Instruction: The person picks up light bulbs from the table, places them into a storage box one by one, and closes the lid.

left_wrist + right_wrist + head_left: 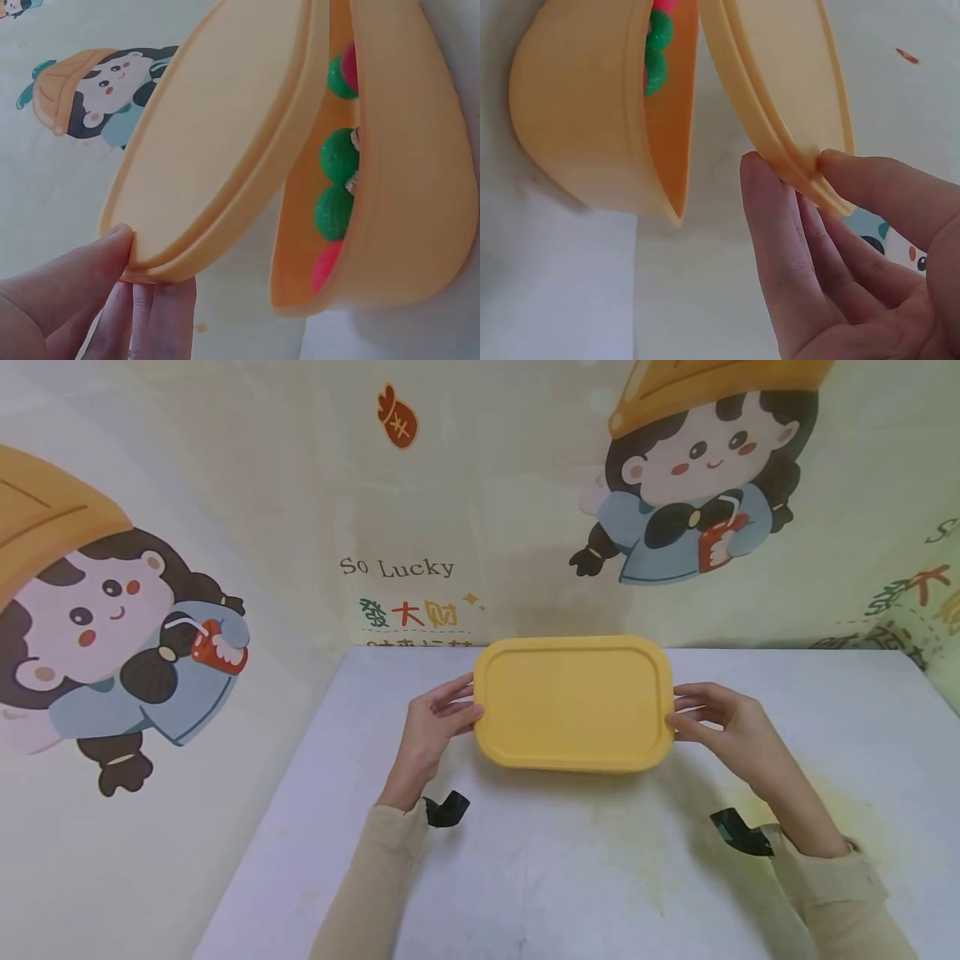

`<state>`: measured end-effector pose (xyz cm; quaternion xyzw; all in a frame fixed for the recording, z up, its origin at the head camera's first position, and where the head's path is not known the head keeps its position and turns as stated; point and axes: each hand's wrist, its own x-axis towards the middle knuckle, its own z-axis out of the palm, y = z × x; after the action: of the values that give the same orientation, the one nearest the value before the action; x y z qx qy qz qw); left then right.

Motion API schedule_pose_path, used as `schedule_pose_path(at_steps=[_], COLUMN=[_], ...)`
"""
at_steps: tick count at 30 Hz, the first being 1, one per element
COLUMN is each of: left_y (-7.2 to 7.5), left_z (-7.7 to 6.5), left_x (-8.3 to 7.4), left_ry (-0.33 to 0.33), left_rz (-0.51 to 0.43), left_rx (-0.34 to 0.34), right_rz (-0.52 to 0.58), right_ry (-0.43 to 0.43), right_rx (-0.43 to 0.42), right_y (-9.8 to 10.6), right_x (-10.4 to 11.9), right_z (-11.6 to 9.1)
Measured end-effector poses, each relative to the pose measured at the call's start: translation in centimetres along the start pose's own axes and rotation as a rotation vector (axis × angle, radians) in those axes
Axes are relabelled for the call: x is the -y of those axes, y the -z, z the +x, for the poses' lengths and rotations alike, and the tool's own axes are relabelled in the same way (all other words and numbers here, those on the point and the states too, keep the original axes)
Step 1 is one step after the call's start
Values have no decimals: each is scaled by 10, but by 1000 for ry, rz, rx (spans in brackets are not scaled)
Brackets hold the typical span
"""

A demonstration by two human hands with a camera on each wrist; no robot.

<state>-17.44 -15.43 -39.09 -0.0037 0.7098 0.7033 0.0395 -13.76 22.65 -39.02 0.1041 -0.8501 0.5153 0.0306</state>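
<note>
A yellow rounded-rectangle lid (573,703) is held level between both hands. My left hand (431,727) pinches its left end, thumb on top and fingers beneath. At the opposite end, my right hand (723,727) grips it the same way. Below the lid stands a deep yellow box (409,157), apart from the lid in both wrist views; from the head it is almost wholly hidden. Inside the box, green balls (335,214) and a pink ball (327,266) show in the left wrist view. Green balls (656,71) also appear in the right wrist view.
The box stands on a white table (525,868) with faint yellowish stains. Behind it hangs a printed cloth (510,527) with cartoon figures and lettering. Black curved pieces (447,810) stick out at both sleeve cuffs.
</note>
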Motion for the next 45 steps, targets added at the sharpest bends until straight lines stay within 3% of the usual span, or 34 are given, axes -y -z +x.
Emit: schedule_pose_path(at_steps=[6,15,23,31,45], left_y=[-2,-1,0,-1,-3], left_z=[7,14,20,25,33], left_x=[5,20,28,31,35], left_ry=[-10,21,62,62,81], left_rz=[-41,-32,4,87,91], left_rx=[-13,-25,-35,-49,-47], right_rz=[-27,-18,12,-7,-38], right_ry=[-9,-46,-73,-81,-78], right_rx=[-3,23,65,71,60], right_y=[-1,-5,-9,-9,-9], right_x=[-5,-16,-22,-25,-28], right_z=[3,7,10,11,15])
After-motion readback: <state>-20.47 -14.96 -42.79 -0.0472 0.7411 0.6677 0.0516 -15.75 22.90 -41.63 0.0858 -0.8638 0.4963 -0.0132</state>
